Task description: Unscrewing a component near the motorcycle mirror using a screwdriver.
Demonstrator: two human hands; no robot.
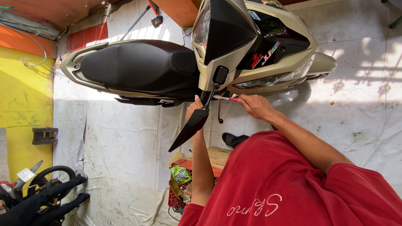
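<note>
Head view is rotated, scooter [251, 50] lies across the top of frame: beige body, black seat [138, 62] to the left, front cowl with headlight to the right.

Left hand [193, 106] is up at the handlebar area, just below the beige cowl, right beside the stalk of the black mirror [192, 125]. Fingers curl in around something there, probably the bar or the mirror stalk; the mirror covers the contact, so I can't tell what it is grasping. Grip looks clenched, not released.

Right hand [255, 106] is just beside it, on the other side of the stalk. It pinches a thin tool with a pink handle [228, 99] between thumb and fingers. Tool lies roughly level, tip pointing toward the mirror stalk base and the left hand. Tip looks light coloured; too small to tell whether it is a brush or a blade. The brake lever [219, 113] hangs just under the tool.

Both forearms reach up from a red shirt [284, 184] that fills the lower right.

Surroundings: white tarp [125, 142] on the floor under the scooter. Red crate [178, 188] next to the left elbow, with a green packet [181, 175] and a cardboard box [220, 159] on top. Yellow wall [25, 104] far left, a second bike's wheel [52, 175] in the lower left corner.
</note>
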